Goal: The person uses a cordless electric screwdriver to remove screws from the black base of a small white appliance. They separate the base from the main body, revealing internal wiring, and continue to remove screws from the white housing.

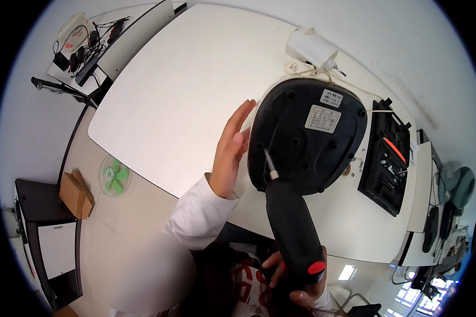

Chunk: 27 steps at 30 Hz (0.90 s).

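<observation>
A black rounded base [312, 142] lies underside up on the white table, with two labels and several screw holes. My left hand [230, 150] is open beside the base's left edge, fingers stretched out; whether it touches the edge is hard to tell. My right hand [307, 296], low in the picture, is closed around a black cordless screwdriver [291, 222] with a red accent. The screwdriver's bit [270, 161] points at the left part of the underside; I cannot tell if it touches. Part of the right hand is hidden behind the tool.
Behind the base lies a white motor housing [310, 47] with a metal shaft and wires. To the right, an open black tool case [386, 158] holds bits and an orange-handled tool, with small screws [361, 158] nearby. A green fan blade [114, 176] is on the floor left.
</observation>
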Each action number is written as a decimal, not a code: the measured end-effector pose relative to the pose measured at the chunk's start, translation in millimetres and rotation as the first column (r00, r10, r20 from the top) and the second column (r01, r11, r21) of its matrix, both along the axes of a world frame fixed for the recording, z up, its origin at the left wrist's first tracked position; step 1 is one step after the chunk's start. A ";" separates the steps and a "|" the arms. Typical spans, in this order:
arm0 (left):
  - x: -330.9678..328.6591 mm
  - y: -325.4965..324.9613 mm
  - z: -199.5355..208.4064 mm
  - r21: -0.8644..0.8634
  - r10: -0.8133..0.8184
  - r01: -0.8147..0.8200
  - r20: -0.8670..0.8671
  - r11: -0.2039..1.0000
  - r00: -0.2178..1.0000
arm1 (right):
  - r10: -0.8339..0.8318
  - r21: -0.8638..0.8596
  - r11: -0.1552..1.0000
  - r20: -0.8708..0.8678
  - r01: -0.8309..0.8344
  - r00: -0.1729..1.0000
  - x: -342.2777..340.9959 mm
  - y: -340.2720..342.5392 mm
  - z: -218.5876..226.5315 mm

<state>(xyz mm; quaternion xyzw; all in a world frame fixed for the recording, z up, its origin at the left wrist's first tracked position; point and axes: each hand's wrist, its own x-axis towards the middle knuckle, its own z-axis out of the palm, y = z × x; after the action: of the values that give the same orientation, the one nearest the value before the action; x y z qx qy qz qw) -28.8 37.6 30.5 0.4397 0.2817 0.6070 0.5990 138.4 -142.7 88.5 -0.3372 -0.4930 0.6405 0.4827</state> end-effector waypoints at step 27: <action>5.6 -19.6 -40.6 0.020 -0.152 0.152 0.010 0.988 0.988 | -0.103 0.069 0.994 0.364 0.083 0.926 -43.6 15.8 8.0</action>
<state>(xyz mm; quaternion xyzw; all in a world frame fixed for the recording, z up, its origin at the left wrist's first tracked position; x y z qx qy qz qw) -23.2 18.0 -10.2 0.4621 0.2380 0.5647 0.6410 94.8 -127.0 96.4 -0.4611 -0.5747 0.5294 0.4205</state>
